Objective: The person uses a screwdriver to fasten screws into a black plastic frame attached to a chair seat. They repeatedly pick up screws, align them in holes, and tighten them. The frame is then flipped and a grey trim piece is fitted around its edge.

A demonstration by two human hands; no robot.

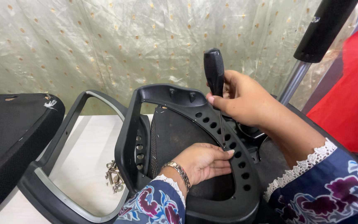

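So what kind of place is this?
Probably a small workshop or home corner for putting chairs together: chair frame, screwdriver in the right hand, loose bolts on a white table.

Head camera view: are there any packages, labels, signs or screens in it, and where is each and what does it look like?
Small white printed mark: on the black cylinder at top right, too small to make out.
No packages, signs or screens in view.
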